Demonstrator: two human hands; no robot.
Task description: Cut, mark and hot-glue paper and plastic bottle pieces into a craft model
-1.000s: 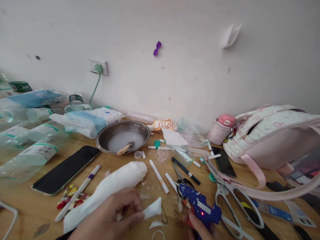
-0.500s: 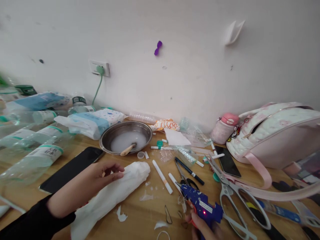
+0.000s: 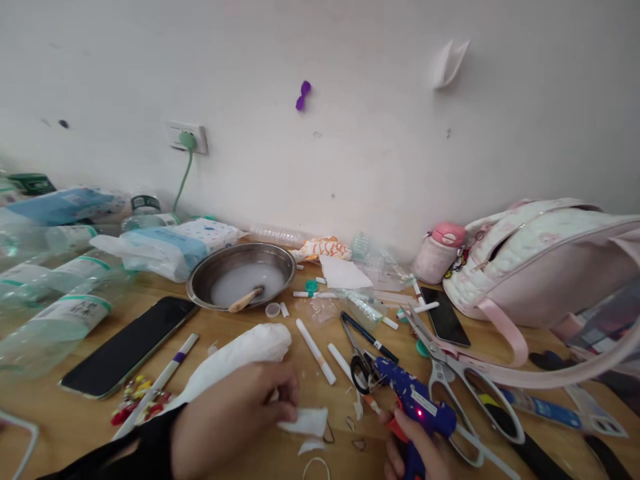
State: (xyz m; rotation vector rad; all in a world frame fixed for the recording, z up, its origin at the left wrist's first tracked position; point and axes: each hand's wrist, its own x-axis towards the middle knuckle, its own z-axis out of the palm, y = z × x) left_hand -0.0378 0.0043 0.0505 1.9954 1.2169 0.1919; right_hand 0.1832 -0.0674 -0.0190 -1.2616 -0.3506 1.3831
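Observation:
My right hand (image 3: 413, 443) grips a blue glue gun (image 3: 417, 397) by its handle, a finger at the orange trigger. A small red light glows on the gun's side, and its nozzle points up and left. My left hand (image 3: 250, 407) is closed in a pinch on a small white piece of tissue (image 3: 309, 421) low over the table. Behind that hand lies a long white tissue-covered form (image 3: 245, 353), its near end partly hidden by my forearm. Wire loops (image 3: 359, 443) and tissue scraps lie between my hands.
A metal bowl (image 3: 193, 283) of cloudy liquid holds a wooden-handled brush (image 3: 243, 301). Large scissors (image 3: 450, 370), small scissors (image 3: 357, 357) and markers (image 3: 316, 350) surround the glue gun. Plastic bottles (image 3: 75, 310) and a phone (image 3: 127, 347) lie left; a bag (image 3: 530, 280) stands right.
My left hand has left the white form and come right and nearer, now with a piece of tissue in its fingers. My right hand still holds the glue gun, slightly shifted. The view has turned slightly.

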